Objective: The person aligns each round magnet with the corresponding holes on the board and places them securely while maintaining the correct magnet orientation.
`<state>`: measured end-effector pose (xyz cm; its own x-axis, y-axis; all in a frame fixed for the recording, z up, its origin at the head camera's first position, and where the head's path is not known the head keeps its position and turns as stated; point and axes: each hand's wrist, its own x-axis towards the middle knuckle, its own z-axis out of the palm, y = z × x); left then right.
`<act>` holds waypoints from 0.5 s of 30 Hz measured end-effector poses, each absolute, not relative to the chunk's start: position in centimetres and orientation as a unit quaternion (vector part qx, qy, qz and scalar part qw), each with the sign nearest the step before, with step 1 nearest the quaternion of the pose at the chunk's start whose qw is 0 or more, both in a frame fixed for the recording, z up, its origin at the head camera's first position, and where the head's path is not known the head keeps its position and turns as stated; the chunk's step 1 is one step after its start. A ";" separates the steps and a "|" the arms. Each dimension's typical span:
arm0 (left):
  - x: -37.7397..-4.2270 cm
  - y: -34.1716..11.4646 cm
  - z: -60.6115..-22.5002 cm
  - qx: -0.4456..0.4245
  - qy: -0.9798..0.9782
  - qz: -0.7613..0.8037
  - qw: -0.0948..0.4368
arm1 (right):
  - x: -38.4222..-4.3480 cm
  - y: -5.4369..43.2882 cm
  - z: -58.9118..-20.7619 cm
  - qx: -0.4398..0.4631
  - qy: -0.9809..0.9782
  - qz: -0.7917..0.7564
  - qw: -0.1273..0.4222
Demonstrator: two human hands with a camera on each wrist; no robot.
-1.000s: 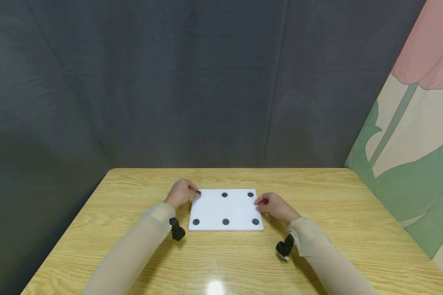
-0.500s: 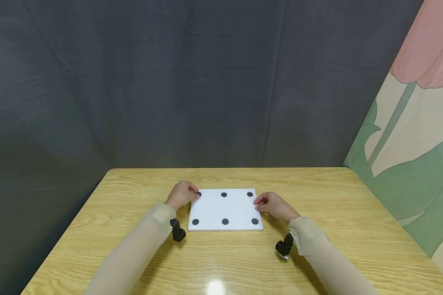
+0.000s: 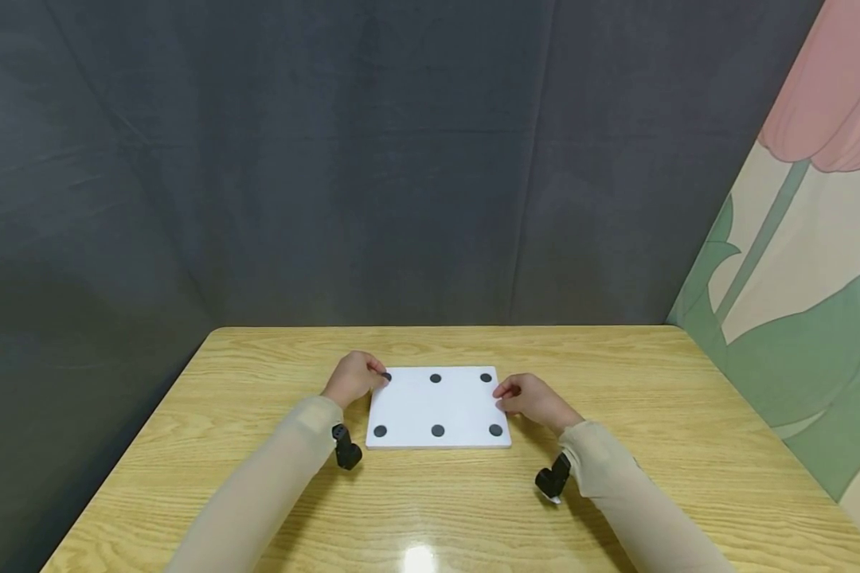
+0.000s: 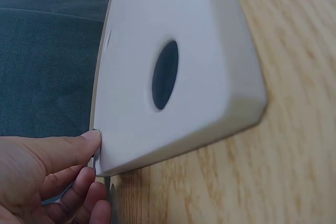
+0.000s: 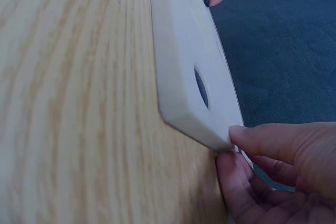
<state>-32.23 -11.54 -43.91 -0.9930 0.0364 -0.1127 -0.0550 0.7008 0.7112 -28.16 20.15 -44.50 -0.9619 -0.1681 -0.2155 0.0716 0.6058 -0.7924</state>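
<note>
A white rectangular board (image 3: 437, 404) lies on the table, marked by several dark round spots in two rows. At its far left corner my left hand (image 3: 353, 377) pinches a small black disc (image 3: 388, 376), thumb toward the board; the fingers hide part of it. Against the right edge, my right hand (image 3: 536, 399) grips the board, with the thumb (image 5: 252, 136) on the upper face and the curled fingers at the side. One dark oval spot (image 4: 165, 75) shows sunk into the near left part of the board in the left wrist view.
The wood-grain table (image 3: 258, 366) reaches back to a dark cloth (image 3: 373, 175). A wall with a painted tulip (image 3: 824, 95) rises at the right. Black wrist cameras, left camera (image 3: 347, 450) and right camera (image 3: 553, 477), hang under both sleeves near the tabletop.
Almost nothing differs. Both hands keep their places at the board's left and right sides; the left hand has shifted very slightly, and the board stays put.
</note>
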 end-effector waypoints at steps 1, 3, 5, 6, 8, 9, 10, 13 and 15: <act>-32.3 -11.5 -43.9 -0.007 0.920 0.387 0.059 | -28.2 20.2 -44.5 -0.027 0.886 -0.443 0.136; -32.3 -11.5 -44.0 -0.010 0.920 0.387 0.060 | -28.2 20.2 -44.5 -0.027 0.887 -0.440 0.137; -32.3 -11.5 -44.0 -0.012 0.920 0.388 0.060 | -28.1 20.1 -44.5 -0.023 0.887 -0.440 0.137; -32.4 -11.5 -44.0 -0.012 0.920 0.388 0.061 | -28.1 20.1 -44.5 -0.021 0.887 -0.441 0.137; -32.4 -11.5 -44.1 -0.011 0.919 0.389 0.061 | -28.1 20.1 -44.5 -0.022 0.889 -0.438 0.136; -32.4 -11.6 -44.1 -0.009 0.919 0.389 0.060 | -28.1 20.1 -44.5 -0.021 0.889 -0.438 0.135; -32.4 -11.6 -44.1 -0.009 0.919 0.389 0.059 | -28.1 20.1 -44.5 -0.020 0.888 -0.439 0.134; -32.3 -11.6 -44.1 -0.008 0.919 0.391 0.059 | -28.1 20.1 -44.5 -0.024 0.889 -0.437 0.133; -32.3 -11.6 -44.1 -0.010 0.918 0.391 0.059 | -28.1 20.1 -44.5 -0.022 0.889 -0.438 0.133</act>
